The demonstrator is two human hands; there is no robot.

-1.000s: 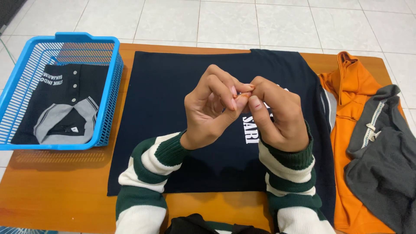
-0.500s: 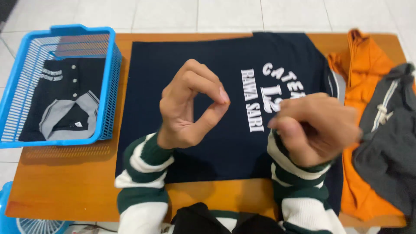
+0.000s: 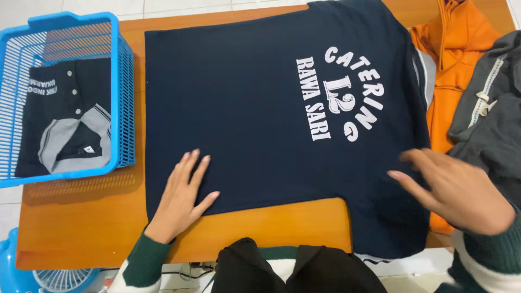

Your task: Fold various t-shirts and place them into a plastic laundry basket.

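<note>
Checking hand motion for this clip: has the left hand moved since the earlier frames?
Yes. The left hand has dropped from mid-air above the navy shirt to lie flat on its lower left corner, nearer the table edge.

I see open tabletop [image 3: 81,228] near my left; a blue basket [image 3: 122,103] blocks beyond, piled hoodies [image 3: 461,81] crowd right.

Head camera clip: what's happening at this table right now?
A person has a navy blue T-shirt with white lettering spread on an orange wooden table. The left hand lies flat on its lower edge; the right hand is open over its right side. A blue plastic basket holds a folded dark shirt.
</note>
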